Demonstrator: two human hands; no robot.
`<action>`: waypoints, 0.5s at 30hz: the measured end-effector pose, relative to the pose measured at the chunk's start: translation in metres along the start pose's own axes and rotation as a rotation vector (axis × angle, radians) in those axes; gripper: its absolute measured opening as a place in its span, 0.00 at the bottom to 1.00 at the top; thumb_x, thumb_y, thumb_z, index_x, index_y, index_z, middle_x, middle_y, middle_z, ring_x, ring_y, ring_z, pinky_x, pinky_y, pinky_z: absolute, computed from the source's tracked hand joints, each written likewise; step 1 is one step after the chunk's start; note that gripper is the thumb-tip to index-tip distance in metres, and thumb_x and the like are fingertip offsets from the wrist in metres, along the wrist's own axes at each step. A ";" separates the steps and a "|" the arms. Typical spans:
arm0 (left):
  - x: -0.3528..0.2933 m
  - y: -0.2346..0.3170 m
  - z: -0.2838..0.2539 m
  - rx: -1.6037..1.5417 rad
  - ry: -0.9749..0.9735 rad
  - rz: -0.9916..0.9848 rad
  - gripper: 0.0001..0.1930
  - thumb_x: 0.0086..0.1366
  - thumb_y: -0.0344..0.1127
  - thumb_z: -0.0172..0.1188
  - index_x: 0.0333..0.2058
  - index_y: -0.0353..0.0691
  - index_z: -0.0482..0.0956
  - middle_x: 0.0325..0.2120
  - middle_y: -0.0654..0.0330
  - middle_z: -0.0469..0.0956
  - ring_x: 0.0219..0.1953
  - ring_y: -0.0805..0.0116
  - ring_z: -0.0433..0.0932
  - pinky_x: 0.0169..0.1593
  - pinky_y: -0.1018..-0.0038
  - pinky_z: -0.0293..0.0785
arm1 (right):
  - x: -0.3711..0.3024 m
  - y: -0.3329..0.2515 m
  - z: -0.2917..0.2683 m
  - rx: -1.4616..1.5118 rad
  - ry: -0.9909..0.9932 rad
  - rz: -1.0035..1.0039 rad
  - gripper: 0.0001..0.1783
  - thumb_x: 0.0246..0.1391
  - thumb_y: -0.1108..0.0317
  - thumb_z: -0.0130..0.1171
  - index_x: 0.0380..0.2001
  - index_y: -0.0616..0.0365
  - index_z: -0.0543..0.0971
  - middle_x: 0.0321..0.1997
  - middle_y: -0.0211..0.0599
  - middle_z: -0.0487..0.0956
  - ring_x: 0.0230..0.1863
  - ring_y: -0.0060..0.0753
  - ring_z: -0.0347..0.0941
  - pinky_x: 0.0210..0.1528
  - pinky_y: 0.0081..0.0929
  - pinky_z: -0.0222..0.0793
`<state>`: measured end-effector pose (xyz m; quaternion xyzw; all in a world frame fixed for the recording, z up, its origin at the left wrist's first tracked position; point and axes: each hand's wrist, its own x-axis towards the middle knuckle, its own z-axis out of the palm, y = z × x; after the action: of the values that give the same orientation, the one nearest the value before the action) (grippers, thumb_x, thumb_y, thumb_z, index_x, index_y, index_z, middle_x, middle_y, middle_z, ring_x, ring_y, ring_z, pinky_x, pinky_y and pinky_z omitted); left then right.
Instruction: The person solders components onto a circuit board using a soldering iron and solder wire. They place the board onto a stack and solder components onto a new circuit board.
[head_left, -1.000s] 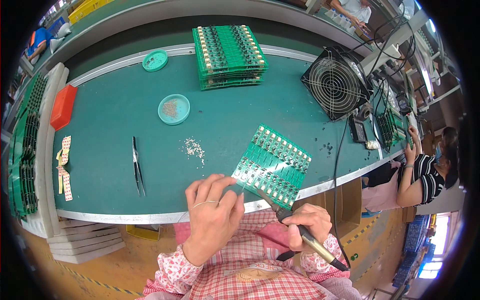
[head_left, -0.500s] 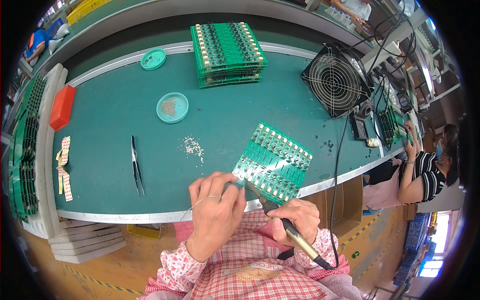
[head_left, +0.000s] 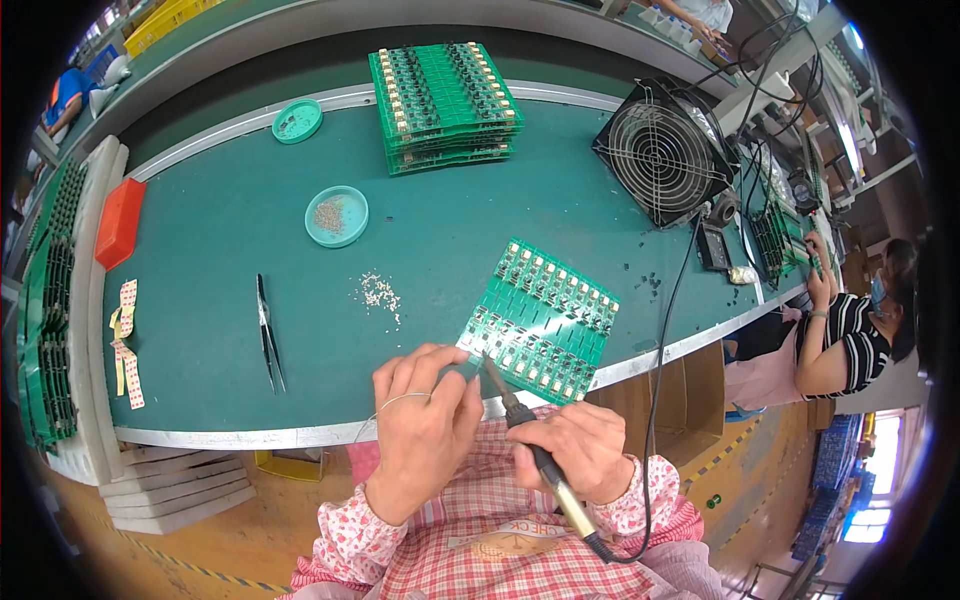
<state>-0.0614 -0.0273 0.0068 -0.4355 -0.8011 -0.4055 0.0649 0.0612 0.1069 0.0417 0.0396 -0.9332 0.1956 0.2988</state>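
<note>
A flat, glossy green circuit board [head_left: 560, 325], rigid and four-sided, lies on the smooth green table [head_left: 220, 300] near its front edge, its near corner over the pale metal edging. Two rows of small blocky cream parts run across it, with dark bits between.

The right hand [head_left: 575, 450] has its grip closed around a soldering iron [head_left: 567, 503], slim and cylindrical, with a brass-coloured barrel and a dark, tapering front. Its tip is at the board's lower left part; whether it touches, I cannot tell. The left hand [head_left: 425, 425] keeps a narrow grip on a thin, springy-looking wire [head_left: 366, 428] that arcs over the fingers, its fingertips at the board's left corner.

Counted: one board at the hands, one iron, one pair of slender metal tweezers [head_left: 266, 335], two shallow round turquoise dishes [head_left: 354, 232], one red box [head_left: 120, 225], one square fan [head_left: 665, 155] with a ringed wire guard, and one loose heap of tiny pale grains [head_left: 380, 293]. The boards in the stack [head_left: 445, 110] overlap too closely to count.
</note>
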 end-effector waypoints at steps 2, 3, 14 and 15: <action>-0.001 -0.001 -0.001 -0.008 -0.005 0.012 0.07 0.53 0.25 0.65 0.25 0.37 0.73 0.41 0.59 0.78 0.46 0.57 0.76 0.50 0.61 0.65 | 0.001 0.001 -0.006 0.046 0.005 0.016 0.07 0.40 0.73 0.64 0.28 0.56 0.80 0.16 0.25 0.72 0.16 0.24 0.70 0.20 0.21 0.64; -0.001 -0.002 -0.001 -0.019 -0.009 0.021 0.07 0.52 0.26 0.65 0.25 0.37 0.74 0.41 0.58 0.78 0.46 0.56 0.77 0.50 0.60 0.65 | 0.000 0.001 -0.011 0.129 0.046 0.058 0.08 0.39 0.74 0.63 0.28 0.57 0.80 0.16 0.27 0.74 0.16 0.25 0.71 0.19 0.22 0.66; -0.001 0.012 0.008 -0.013 -0.018 0.012 0.08 0.52 0.25 0.65 0.24 0.38 0.73 0.40 0.60 0.77 0.46 0.58 0.76 0.50 0.60 0.63 | -0.021 0.015 -0.017 0.264 0.169 0.097 0.06 0.44 0.75 0.60 0.29 0.61 0.77 0.17 0.33 0.78 0.14 0.29 0.72 0.18 0.25 0.68; 0.000 0.012 0.009 -0.001 -0.014 0.009 0.08 0.52 0.25 0.65 0.24 0.38 0.73 0.40 0.60 0.77 0.46 0.58 0.76 0.50 0.61 0.63 | -0.021 0.016 -0.017 0.265 0.156 0.071 0.05 0.46 0.75 0.58 0.29 0.62 0.75 0.16 0.33 0.77 0.14 0.28 0.71 0.18 0.25 0.68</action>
<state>-0.0502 -0.0179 0.0078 -0.4418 -0.7994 -0.4025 0.0610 0.0845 0.1271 0.0365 0.0305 -0.8740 0.3299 0.3556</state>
